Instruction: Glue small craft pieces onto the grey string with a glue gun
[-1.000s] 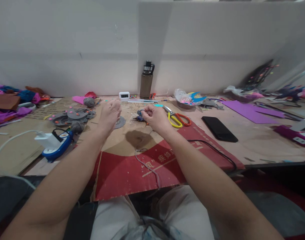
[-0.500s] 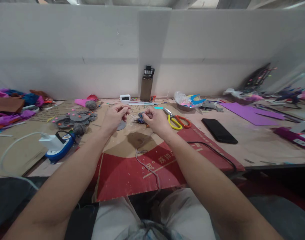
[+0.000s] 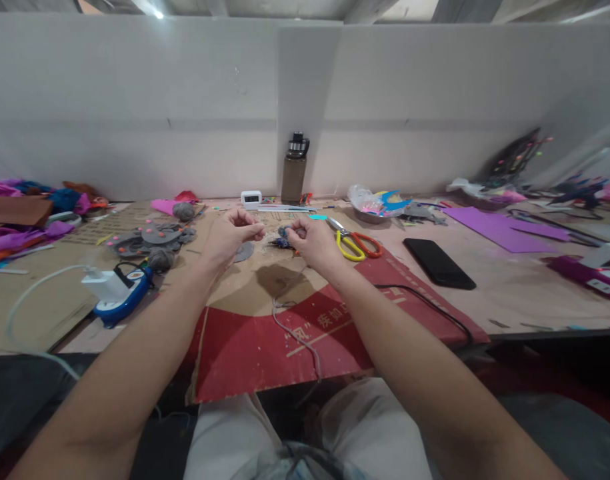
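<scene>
Over the middle of the cardboard sheet [image 3: 235, 363], my left hand [image 3: 229, 240] is closed, thumb and fingertips in a pinch. Whatever it may hold is too small to make out. A round grey piece [image 3: 244, 252] lies just beside it. A short gap to the right, my right hand [image 3: 312, 241] pinches a small grey piece [image 3: 283, 231], partly hidden by the fingers. Dark blue scraps [image 3: 283, 243] lie just under those fingertips. Thin grey yarn [image 3: 295, 331] trails from below the right hand across the red print towards my lap.
Yellow-and-orange-handled scissors [image 3: 352, 243] and a black phone [image 3: 439, 263] lie to the right. At the back stand a bottle [image 3: 295, 173] and a small white clock [image 3: 251, 197]. Grey felt pieces [image 3: 145, 240] and a blue power strip [image 3: 122, 303] are on the left.
My left fingertips have shifted slightly to the right. The right hand keeps its pinch in nearly the same spot, and the whole view has moved a little.
</scene>
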Demonstrator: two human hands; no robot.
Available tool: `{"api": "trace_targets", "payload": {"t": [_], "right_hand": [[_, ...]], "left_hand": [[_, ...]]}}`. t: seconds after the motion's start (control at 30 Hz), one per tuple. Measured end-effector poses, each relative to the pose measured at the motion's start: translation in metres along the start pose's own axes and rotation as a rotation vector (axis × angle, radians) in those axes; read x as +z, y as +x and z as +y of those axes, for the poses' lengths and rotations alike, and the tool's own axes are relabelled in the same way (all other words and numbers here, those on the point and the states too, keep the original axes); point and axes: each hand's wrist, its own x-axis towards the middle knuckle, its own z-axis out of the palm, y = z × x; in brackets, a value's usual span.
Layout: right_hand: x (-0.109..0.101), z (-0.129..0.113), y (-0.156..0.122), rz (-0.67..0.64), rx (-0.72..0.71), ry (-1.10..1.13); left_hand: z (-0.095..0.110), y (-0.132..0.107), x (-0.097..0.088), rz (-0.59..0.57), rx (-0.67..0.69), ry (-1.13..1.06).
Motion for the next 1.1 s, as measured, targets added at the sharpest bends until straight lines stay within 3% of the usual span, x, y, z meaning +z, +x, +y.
{"api": "trace_targets", "payload": {"t": [0.13,0.33,0.47,0.83,1.1], "right_hand": [[-0.001,-0.001,-0.001,-0.007,0.008,-0.002],[-0.002,-0.001,-0.001,-0.033,0.005,-0.046],[-0.002,-0.001,-0.001,-0.053,-0.018,-0.1],[-0.001,0.001,-0.002,-0.127,-0.183,0.023],[0.003,0.0,-0.003,-0.107,-0.096,0.02]], "left_hand": [[-0.002,0.001,-0.001,0.011,0.019,0.197],[0.0,-0.003,0.004,-0.262,-0.013,0.316],[0.003,-0.008,0.011,-0.342,-0.057,0.3],[0.005,-0.012,0.014,-0.219,-0.061,0.309],[0.007,-0.013,0.017,-0.15,-0.095,0.311]]}}
